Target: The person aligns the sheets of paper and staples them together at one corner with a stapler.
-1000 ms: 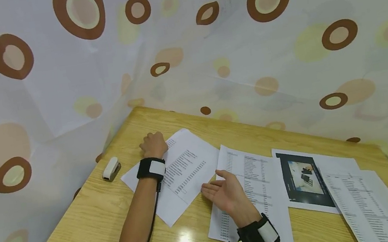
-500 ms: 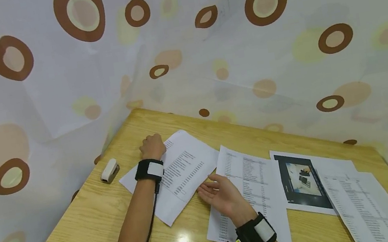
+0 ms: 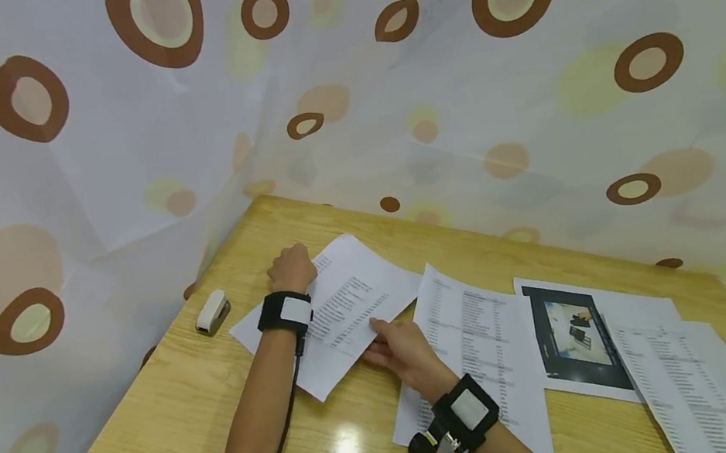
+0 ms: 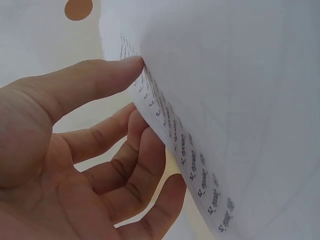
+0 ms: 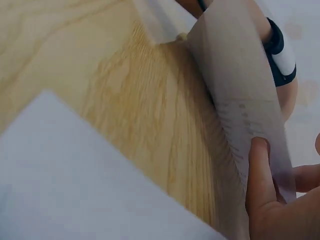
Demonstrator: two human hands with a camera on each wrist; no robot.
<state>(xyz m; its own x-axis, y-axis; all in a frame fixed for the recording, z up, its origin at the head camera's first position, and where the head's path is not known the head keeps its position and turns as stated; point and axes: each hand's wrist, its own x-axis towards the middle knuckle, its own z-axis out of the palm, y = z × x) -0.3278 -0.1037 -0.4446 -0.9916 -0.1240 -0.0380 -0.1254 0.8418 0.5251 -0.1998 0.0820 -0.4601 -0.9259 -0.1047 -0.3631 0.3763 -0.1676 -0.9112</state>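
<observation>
A sheet of printed paper [image 3: 360,282], partly raised from the table, lies between my two hands. My left hand [image 3: 292,270] pinches its far left edge; in the left wrist view the thumb [image 4: 107,80] is on one face of the paper [image 4: 250,90] and curled fingers [image 4: 152,155] are behind it. My right hand [image 3: 406,355] grips the near right edge. Seen from the right wrist, that thumb [image 5: 260,172] presses the printed side, with fingers behind the sheet [image 5: 230,65]. Near my left hand sits a small white stapler [image 3: 212,312].
Another printed sheet [image 3: 491,332] lies under my right forearm. Farther right are a page with a dark-framed photo [image 3: 576,335] and overlapping printed sheets [image 3: 689,381]. The wooden table [image 3: 156,445] meets a patterned curtain [image 3: 420,92] at the back.
My right hand, palm up and open a second ago, has moved up to the sheet and now grips its edge, thumb on top. The left hand stays in place.
</observation>
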